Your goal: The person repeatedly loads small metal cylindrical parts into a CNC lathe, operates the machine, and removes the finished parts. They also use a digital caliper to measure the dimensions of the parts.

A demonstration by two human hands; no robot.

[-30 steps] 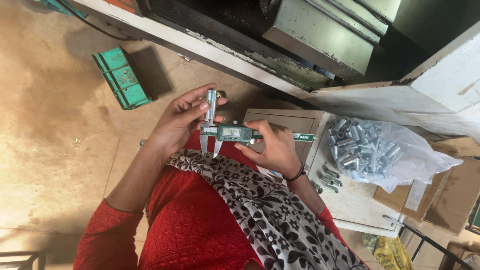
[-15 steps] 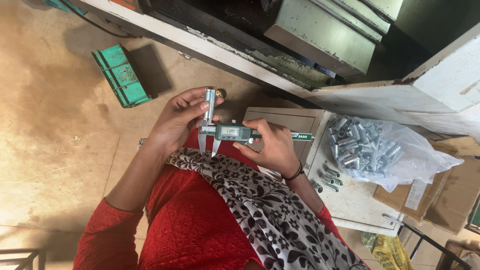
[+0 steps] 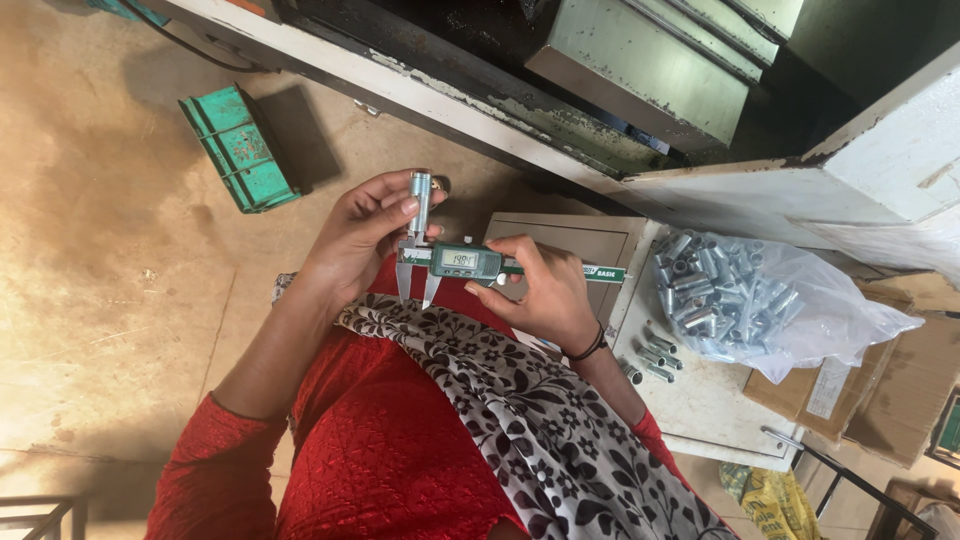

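Note:
My left hand [image 3: 362,228] pinches a small silver cylindrical metal part [image 3: 421,194] and holds it upright between the jaws of a digital caliper [image 3: 470,262]. My right hand [image 3: 541,292] grips the caliper body just right of its small lit display, thumb on the slider. The caliper's beam sticks out to the right past my fingers. Both hands hover above my lap, over my red garment and patterned black-and-white scarf.
A clear plastic bag [image 3: 745,300] full of similar silver parts lies on a white cabinet top [image 3: 700,410], with several loose parts [image 3: 652,358] beside it. A green crate [image 3: 238,148] sits on the concrete floor at left. Cardboard boxes [image 3: 900,395] stand at right, with a grey-green machine [image 3: 640,60] above.
Almost nothing. Both hands keep their hold, and the part and caliper have edged slightly upward in view.

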